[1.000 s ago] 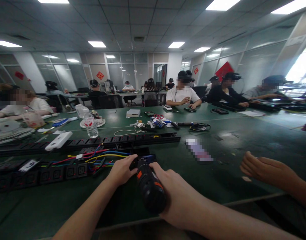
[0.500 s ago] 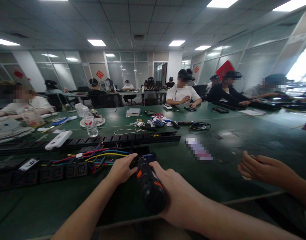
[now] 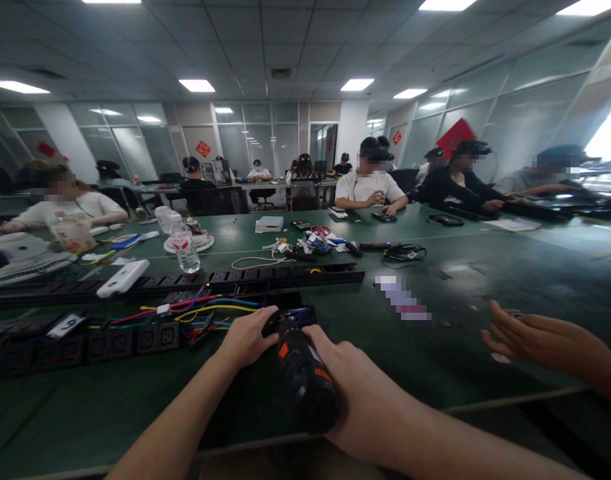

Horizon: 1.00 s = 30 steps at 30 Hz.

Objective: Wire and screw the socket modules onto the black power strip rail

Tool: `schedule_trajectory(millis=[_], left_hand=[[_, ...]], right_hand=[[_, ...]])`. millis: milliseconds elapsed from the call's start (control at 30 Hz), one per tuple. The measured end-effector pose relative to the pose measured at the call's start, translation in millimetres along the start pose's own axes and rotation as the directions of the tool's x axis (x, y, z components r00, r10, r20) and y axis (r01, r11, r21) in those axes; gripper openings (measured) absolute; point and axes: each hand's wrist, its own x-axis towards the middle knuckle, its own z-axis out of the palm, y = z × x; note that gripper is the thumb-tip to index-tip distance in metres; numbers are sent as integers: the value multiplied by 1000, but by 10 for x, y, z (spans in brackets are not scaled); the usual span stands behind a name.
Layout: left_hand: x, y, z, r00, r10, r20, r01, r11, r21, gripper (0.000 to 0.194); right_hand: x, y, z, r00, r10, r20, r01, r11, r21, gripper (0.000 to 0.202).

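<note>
My right hand (image 3: 360,393) is wrapped around a black cordless drill (image 3: 305,377) with orange marks. The drill points away from me, and its tip is hidden behind its body. Just ahead of it is a small dark module (image 3: 301,312) with a bluish face, which my left hand (image 3: 248,337) grips at its left side, thumb and fingers closed. Red, blue and yellow wires (image 3: 215,308) run left from near the module to a black power strip (image 3: 158,338) with several sockets. The left fingertips are partly hidden.
A second long socket strip (image 3: 225,277) lies behind, with a white device (image 3: 122,279) on it. A water bottle (image 3: 186,253), red-handled scissors (image 3: 320,231) and a cable (image 3: 404,253) lie beyond. At right is another person's hand (image 3: 535,340); a blurred-out flat object (image 3: 402,300) lies nearby.
The view has shifted slightly, so most things appear a little further right. Both my hands keep their hold. The other person's hand at right has changed its finger pose a little.
</note>
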Motion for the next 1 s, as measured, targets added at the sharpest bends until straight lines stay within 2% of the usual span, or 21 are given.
schedule_trajectory(millis=[667,1000], left_hand=[[-7,11,-9,1000,-19,8,20,1000,-5,49],[-3,-17,15,1000,-2,-15,1,1000,-13,54]], right_hand=[[1,16,6,999,-32,-22,32,999,14,46],[-26,26,-3,999,-20,-29,22,998,67,46]])
